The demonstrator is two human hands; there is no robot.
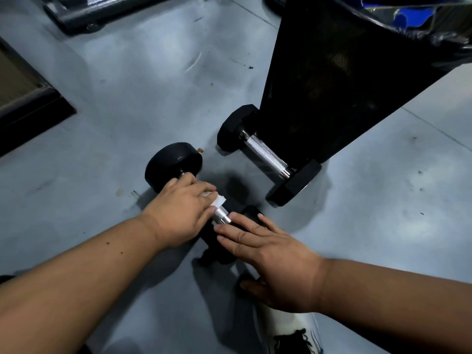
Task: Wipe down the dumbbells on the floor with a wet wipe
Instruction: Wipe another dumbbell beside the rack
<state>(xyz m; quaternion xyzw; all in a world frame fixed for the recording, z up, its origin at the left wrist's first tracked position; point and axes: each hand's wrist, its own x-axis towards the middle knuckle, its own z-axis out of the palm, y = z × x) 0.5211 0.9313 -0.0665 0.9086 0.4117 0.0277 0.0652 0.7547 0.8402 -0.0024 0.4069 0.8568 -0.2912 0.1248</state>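
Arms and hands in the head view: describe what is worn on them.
Nothing is worn on either. The left hand and right hand are bare, with no gloves, rings, watch or bands visible. Both forearms are bare right to the frame edge; no sleeves show.

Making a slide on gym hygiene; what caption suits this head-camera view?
Left hand wipes a dumbbell's handle with a wet wipe while the right hand steadies its near end.

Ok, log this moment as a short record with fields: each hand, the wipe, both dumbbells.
left hand: wraps the near dumbbell's handle, wipe under its fingers
right hand: fingers straight, resting on that dumbbell's near end
wipe: white, pressed to the handle
near dumbbell: on the floor, being wiped
far dumbbell: untouched, beside a black bin
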